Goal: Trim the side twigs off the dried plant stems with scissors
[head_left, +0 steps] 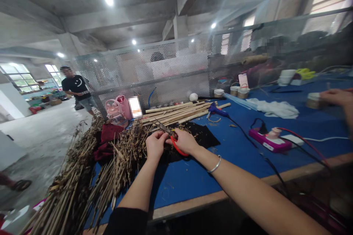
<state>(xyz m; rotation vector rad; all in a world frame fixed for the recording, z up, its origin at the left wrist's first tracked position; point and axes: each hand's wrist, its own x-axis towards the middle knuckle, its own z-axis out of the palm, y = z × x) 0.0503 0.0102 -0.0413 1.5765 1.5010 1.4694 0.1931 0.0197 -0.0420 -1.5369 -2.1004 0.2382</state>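
My right hand (pixel 186 141) is closed around scissors with red handles (pixel 177 147); their blades point up and to the left. Just left of it, my left hand (pixel 154 144) has its thumb and fingers pinched together near the scissors. Whatever sits between those fingertips is too small to make out. Both hands are above a black cloth (pixel 208 136) scattered with dry plant bits. Close by my left hand lies a large heap of dried brown stems (pixel 125 158). Beyond my hands, several pale wooden sticks (pixel 176 112) lie on the blue tabletop (pixel 234 161).
A blue glue gun (pixel 217 110), a purple power strip (pixel 268 141) and their cords are on the right. White gloves (pixel 275 108) lie further back. A pink bag (pixel 122 106) stands by the mesh divider (pixel 171 73). Another person's hand (pixel 335 96) reaches in at right; a person (pixel 77 88) stands far left.
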